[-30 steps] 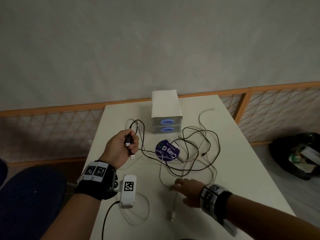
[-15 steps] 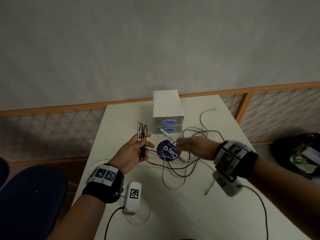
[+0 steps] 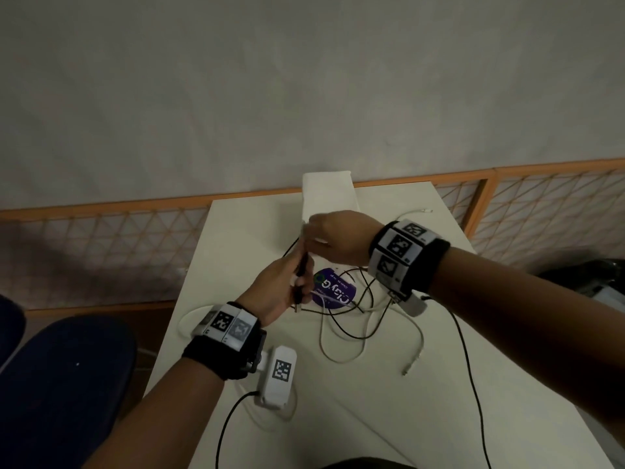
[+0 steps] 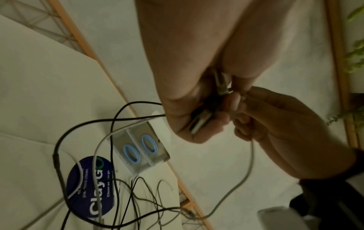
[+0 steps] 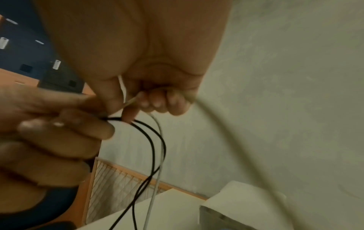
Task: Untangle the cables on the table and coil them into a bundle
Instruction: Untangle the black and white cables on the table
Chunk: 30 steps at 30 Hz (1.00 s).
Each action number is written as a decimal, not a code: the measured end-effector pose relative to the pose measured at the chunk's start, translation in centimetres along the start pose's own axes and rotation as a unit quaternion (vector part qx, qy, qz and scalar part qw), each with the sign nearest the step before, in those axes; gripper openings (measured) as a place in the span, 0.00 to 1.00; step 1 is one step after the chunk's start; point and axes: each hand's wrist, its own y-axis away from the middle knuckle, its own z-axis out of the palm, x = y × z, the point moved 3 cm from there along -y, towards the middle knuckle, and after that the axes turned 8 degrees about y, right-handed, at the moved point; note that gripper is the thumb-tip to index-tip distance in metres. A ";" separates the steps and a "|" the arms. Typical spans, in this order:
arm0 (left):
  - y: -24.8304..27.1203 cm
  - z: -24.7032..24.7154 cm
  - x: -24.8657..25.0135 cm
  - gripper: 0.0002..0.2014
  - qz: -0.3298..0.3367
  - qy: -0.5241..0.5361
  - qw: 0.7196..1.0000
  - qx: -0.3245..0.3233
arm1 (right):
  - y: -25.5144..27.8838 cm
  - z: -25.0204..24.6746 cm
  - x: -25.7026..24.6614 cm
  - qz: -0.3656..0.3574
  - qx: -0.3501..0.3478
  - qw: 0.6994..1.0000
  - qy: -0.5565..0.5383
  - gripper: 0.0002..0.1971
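Black and white cables (image 3: 355, 316) lie tangled on the white table (image 3: 422, 401). My left hand (image 3: 280, 286) is raised over the table's middle and grips the black cable (image 5: 149, 140) together with plug ends (image 4: 201, 123) in its fist. My right hand (image 3: 334, 238) has come up against the left hand's fingertips. It pinches a white cable (image 5: 189, 95) between thumb and curled fingers. That white cable (image 4: 250, 163) hangs from the right hand down to the tangle.
A white dispenser box (image 3: 328, 194) with blue rings (image 4: 138, 149) stands at the table's far edge. A round purple sticker (image 3: 333, 291) lies under the cables. A blue seat (image 3: 67, 384) is at the left, an orange lattice railing (image 3: 101, 252) behind.
My right hand has lifted from the table front and carried a white cable up to the left hand. The left hand rose slightly, still gripping the black cable.
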 end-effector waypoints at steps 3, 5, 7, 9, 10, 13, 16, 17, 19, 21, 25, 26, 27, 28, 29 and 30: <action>0.3 -0.2 1.0 0.22 0.038 -0.062 0.997 0.018 | -0.1 0.0 0.7 -0.011 0.062 0.989 -0.136 0.27; 0.5 -0.2 1.6 0.22 0.043 -0.104 0.994 0.009 | 0.0 0.1 0.6 -0.016 0.050 0.973 -0.223 0.38; 0.7 0.1 2.2 0.21 0.042 -0.119 0.992 -0.015 | 0.0 0.3 0.3 -0.007 0.022 0.957 -0.289 0.37; 1.1 0.4 3.5 0.18 0.056 -0.114 0.991 -0.036 | -0.2 1.0 0.6 0.037 -0.022 0.951 -0.306 0.26; 1.2 0.4 4.4 0.17 0.073 -0.109 0.991 -0.039 | -0.1 1.4 0.8 0.071 -0.033 0.947 -0.312 0.19; 1.8 0.2 7.0 0.17 0.141 -0.072 0.987 -0.041 | 0.8 3.9 2.0 0.124 -0.036 0.883 -0.450 0.06; 2.8 -0.1 9.4 0.19 0.191 0.059 0.978 -0.055 | 2.0 7.9 4.3 0.166 -0.096 0.899 -0.394 0.07; 3.4 -0.3 10.4 0.19 0.201 0.118 0.970 -0.065 | 2.9 9.6 5.1 0.188 -0.151 0.925 -0.293 0.12; 4.7 -1.1 12.5 0.18 0.229 0.205 0.948 -0.082 | 5.5 13.0 6.8 0.232 -0.232 0.940 -0.091 0.14; 5.7 -2.5 14.1 0.18 0.265 0.218 0.937 -0.067 | 8.1 15.2 8.3 0.265 -0.267 0.926 -0.005 0.15; 5.1 -4.4 13.2 0.17 0.269 0.180 0.946 -0.020 | 10.0 13.2 12.1 0.354 -0.246 0.898 0.087 0.22; 4.6 -4.8 12.6 0.16 0.265 0.158 0.951 -0.001 | 9.7 11.7 13.3 0.380 -0.210 0.895 0.100 0.24; 4.0 -5.2 11.9 0.15 0.259 0.137 0.956 0.016 | 9.2 9.8 14.3 0.409 -0.169 0.894 0.075 0.26; 3.5 -5.5 11.2 0.14 0.250 0.119 0.960 0.030 | 8.6 7.9 15.4 0.431 -0.129 0.893 0.021 0.28; 3.1 -5.7 10.5 0.14 0.238 0.106 0.965 0.044 | 8.0 5.9 16.1 0.446 -0.089 0.889 -0.046 0.29; 2.8 -5.9 9.7 0.15 0.226 0.097 0.968 0.058 | 7.4 4.0 16.9 0.460 -0.043 0.880 -0.110 0.28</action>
